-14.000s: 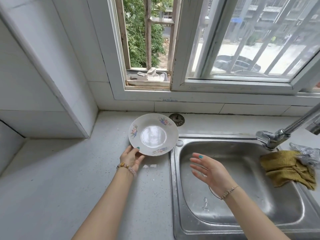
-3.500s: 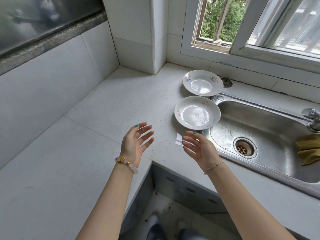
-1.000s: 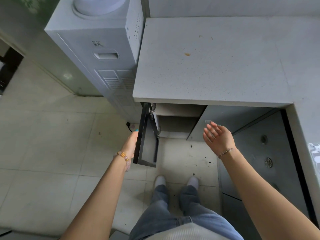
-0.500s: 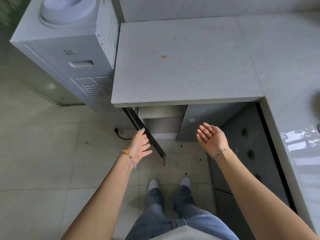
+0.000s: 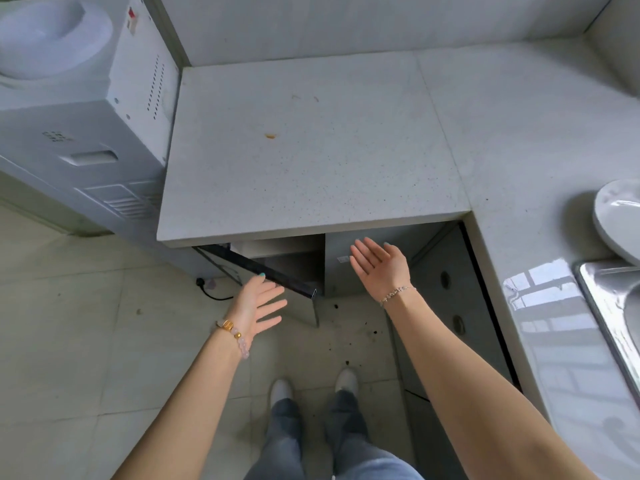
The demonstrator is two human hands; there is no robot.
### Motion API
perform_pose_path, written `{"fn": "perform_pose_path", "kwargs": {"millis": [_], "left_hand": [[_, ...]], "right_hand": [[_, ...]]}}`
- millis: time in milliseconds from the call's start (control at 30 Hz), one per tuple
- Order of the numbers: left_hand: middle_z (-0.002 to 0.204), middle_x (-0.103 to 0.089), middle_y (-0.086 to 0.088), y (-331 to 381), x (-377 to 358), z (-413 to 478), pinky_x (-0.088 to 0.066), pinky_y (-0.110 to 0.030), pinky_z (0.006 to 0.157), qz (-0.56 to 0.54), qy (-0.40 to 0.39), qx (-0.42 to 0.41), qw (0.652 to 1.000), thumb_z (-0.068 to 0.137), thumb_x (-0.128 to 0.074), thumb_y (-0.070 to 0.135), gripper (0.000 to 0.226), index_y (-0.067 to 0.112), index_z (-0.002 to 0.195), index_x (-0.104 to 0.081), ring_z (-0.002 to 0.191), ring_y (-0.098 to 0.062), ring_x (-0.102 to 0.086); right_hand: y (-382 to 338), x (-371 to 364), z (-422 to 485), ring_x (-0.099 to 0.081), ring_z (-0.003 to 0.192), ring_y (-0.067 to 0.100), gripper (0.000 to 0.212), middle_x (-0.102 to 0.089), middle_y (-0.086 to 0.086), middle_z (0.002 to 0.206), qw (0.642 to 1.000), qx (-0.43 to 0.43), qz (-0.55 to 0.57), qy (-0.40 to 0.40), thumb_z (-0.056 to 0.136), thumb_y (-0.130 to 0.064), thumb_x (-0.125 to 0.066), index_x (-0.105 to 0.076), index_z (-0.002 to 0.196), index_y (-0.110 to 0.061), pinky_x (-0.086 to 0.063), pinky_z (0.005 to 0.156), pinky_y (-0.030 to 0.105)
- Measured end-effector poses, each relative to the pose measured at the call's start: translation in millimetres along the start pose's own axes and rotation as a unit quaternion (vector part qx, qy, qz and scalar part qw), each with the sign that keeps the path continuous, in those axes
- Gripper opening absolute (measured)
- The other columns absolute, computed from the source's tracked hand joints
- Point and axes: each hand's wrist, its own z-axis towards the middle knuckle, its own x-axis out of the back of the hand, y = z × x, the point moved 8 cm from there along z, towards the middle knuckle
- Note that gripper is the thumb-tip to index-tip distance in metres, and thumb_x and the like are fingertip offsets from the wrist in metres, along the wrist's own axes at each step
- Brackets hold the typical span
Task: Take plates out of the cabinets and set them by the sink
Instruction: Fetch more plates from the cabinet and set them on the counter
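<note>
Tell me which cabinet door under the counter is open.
The dark-edged door by the left hand, beside the water dispenser; the grey door behind the right hand is shut.

No readable text found — small white sticker [image 5: 343, 259] on cabinet panel and red tag [image 5: 131, 12] on water dispenser [image 5: 86, 109], far left, too blurred.

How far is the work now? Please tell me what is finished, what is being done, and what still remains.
Done: at least one plate lies on the counter beside the sink; the frame cuts it off. In hand: nothing is held. The left hand is open at the edge of the half-open cabinet door; the right hand is open and empty. Left: any more plates; the cabinet's inside is hidden.
</note>
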Motion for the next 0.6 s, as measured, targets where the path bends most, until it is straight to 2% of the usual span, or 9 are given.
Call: {"fn": "perform_pose_path", "kwargs": {"millis": [67,233,467,600], "left_hand": [[0.122,-0.063,-0.006,9,-1,-6,-0.048,-0.040,0.092,0.001,0.010,-0.039,0.999,0.099,-0.034,0.037,0.045,0.007,0.128,-0.052,0.105,-0.022,-0.062],[0.117,-0.067,-0.009,44,-25,-23,-0.049,-0.042,0.092,-0.129,-0.048,-0.108,0.985,0.098,-0.038,0.031,0.037,0.008,0.118,-0.058,0.107,-0.024,-0.064],[0.116,-0.068,-0.007,51,-32,-29,-0.049,-0.044,0.094,-0.111,-0.052,-0.123,0.985,0.099,-0.036,0.033,0.037,0.010,0.116,-0.060,0.108,-0.027,-0.064],[0.117,-0.067,-0.009,45,-32,-31,-0.048,-0.045,0.094,-0.103,-0.052,-0.118,0.986,0.098,-0.036,0.033,0.038,0.010,0.117,-0.059,0.108,-0.028,-0.064]], "right_hand": [[1,-5,9,-0.055,0.117,0.029,0.048,-0.054,0.017,0.135,1.000,-0.004,0.027,0.000,0.101,-0.031,-0.026,-0.050,0.130,-0.001,-0.045,0.096,0.037],[4,-19,20,-0.046,0.131,0.031,0.066,-0.046,0.019,0.142,0.994,-0.019,0.111,-0.014,0.100,-0.047,-0.020,-0.042,0.137,0.003,-0.040,0.105,0.040],[5,-32,26,-0.034,0.138,0.032,0.068,-0.031,0.019,0.151,0.982,-0.026,0.182,-0.028,0.100,-0.049,-0.020,-0.027,0.145,0.000,-0.031,0.112,0.044],[4,-33,26,-0.035,0.138,0.032,0.069,-0.032,0.018,0.151,0.982,-0.030,0.182,-0.033,0.099,-0.051,-0.020,-0.027,0.145,0.000,-0.032,0.112,0.044]]}}
